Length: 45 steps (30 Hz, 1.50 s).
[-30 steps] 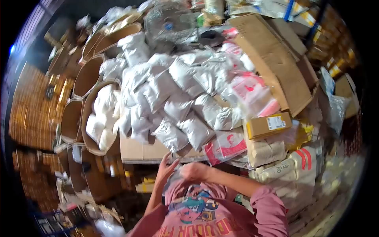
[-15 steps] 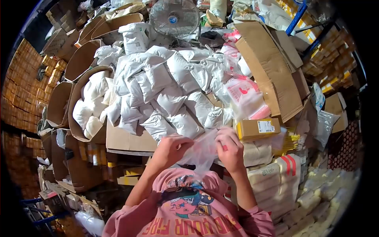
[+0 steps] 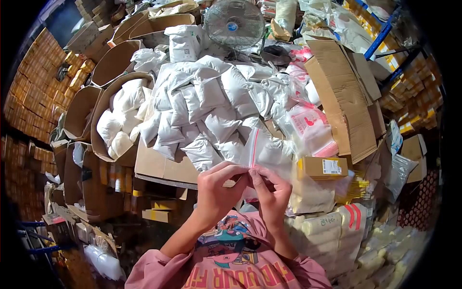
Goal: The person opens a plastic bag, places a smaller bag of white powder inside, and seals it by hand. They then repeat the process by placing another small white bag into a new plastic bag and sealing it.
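A clear zip-lock bag (image 3: pixel 272 156) with a red line along its seal stands up from my two hands, just over the front of the table. My left hand (image 3: pixel 220 188) pinches its edge between thumb and fingers. Close against it, my right hand (image 3: pixel 272 192) pinches the same edge, the two thumbs nearly meeting. Beyond the hands lies a heap of filled white pouches (image 3: pixel 202 111). Right of the heap rests a stack of clear bags with red print (image 3: pixel 310 125).
A small brown carton (image 3: pixel 322 167) with a label sits at the table's right front. Flattened cardboard (image 3: pixel 344 101) leans behind it. A large box of white bags (image 3: pixel 101 113) stands left, and a fan (image 3: pixel 234 24) is at the back. Wrapped rolls (image 3: pixel 332 226) stand at right.
My hands have come together from apart, and the clear bag has turned so its red seal line now points up and away. The view has shifted slightly.
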Available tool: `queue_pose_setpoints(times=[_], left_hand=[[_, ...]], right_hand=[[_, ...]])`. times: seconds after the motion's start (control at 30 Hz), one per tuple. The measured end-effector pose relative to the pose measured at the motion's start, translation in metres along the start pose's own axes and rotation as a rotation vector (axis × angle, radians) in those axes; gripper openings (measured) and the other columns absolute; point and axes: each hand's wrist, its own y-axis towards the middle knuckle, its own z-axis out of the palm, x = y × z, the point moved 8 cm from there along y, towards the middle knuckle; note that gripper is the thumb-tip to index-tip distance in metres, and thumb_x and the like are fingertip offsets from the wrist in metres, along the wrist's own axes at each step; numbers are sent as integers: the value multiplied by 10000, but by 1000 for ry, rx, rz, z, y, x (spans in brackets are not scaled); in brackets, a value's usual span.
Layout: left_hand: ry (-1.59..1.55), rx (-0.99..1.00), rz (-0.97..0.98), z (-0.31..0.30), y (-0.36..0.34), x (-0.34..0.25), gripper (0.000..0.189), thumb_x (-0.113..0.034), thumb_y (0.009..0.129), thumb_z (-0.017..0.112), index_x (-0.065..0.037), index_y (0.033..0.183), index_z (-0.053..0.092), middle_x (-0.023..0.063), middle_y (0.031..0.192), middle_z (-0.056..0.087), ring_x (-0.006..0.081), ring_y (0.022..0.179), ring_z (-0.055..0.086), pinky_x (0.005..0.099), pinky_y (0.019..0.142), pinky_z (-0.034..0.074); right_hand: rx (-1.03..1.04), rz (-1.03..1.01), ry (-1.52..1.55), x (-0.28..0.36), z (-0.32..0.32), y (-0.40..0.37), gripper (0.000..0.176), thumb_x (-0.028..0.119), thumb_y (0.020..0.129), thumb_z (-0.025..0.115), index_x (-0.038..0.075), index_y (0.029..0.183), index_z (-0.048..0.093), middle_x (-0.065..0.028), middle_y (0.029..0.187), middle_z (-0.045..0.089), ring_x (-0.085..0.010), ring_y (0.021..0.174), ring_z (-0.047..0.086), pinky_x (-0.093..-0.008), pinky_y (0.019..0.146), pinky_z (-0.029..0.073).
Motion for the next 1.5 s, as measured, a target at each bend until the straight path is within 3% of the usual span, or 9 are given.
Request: queue_pose_setpoints(times=[0.23, 0.63, 0.93, 1.03, 1.23, 1.37, 1.4, 1.43, 1.5], left_hand=[[-97, 151, -143, 2, -1, 9, 123, -12, 766, 731, 26, 879, 701, 101, 794, 693, 168, 705, 700, 257, 642, 545], [-280, 335, -401, 4, -3, 36, 144, -19, 798, 742, 67, 899, 685, 78, 795, 688, 100, 740, 652, 225, 649, 529], [-450, 314, -497, 2, -8, 42, 150, -52, 811, 742, 66, 886, 689, 79, 761, 695, 97, 709, 647, 219, 621, 518], [-442, 328, -507, -1, -10, 42, 140, -43, 816, 734, 67, 884, 680, 67, 762, 685, 86, 696, 636, 215, 619, 512], [-127, 435, -195, -1, -15, 34, 140, -50, 817, 708, 47, 872, 623, 29, 750, 622, 62, 674, 547, 223, 596, 472], [-4, 501, -151, 9, -24, 40, 160, -49, 797, 671, 46, 870, 565, 114, 708, 570, 141, 602, 525, 278, 578, 457], [21, 491, -155, 11, -26, 41, 163, -63, 796, 641, 44, 843, 526, 151, 711, 522, 249, 608, 531, 333, 589, 456], [74, 488, -120, 13, -29, 44, 161, -65, 800, 633, 41, 837, 518, 155, 715, 513, 279, 627, 529, 351, 599, 452], [179, 479, -47, 18, -36, 51, 158, -71, 807, 618, 37, 826, 504, 162, 722, 494, 339, 665, 527, 387, 617, 446]], right_hand=[[20, 28, -39, 4, 2, -2, 186, 115, 891, 675, -61, 950, 690, 31, 765, 648, -10, 705, 530, -171, 634, 437], [124, 120, 83, -5, 8, -2, 266, 171, 964, 576, -73, 903, 665, 8, 771, 638, -22, 691, 516, -186, 605, 422], [170, 69, -38, -14, 5, -4, 243, 159, 957, 586, -63, 900, 666, 23, 757, 627, -14, 722, 529, -181, 628, 441], [154, 113, 63, -11, 12, -7, 229, 154, 952, 589, -59, 921, 666, 16, 760, 635, -24, 729, 555, -190, 662, 480], [207, 176, -45, -21, 14, -9, 205, 148, 954, 577, -43, 937, 649, 13, 796, 641, -33, 735, 558, -199, 666, 487], [441, 95, -193, -39, 15, -3, 174, 141, 968, 543, -11, 893, 581, -5, 709, 585, -44, 654, 508, -233, 574, 435], [478, 72, -247, -43, 16, -3, 169, 135, 971, 533, 3, 870, 563, 16, 683, 548, -46, 624, 493, -234, 556, 425], [514, 50, -302, -44, 17, -4, 172, 128, 975, 524, 16, 846, 545, 37, 658, 511, -48, 593, 478, -234, 539, 415], [528, -100, -430, -34, 22, -6, 164, 104, 960, 524, -2, 836, 511, -71, 652, 497, -128, 567, 469, -289, 523, 388]])
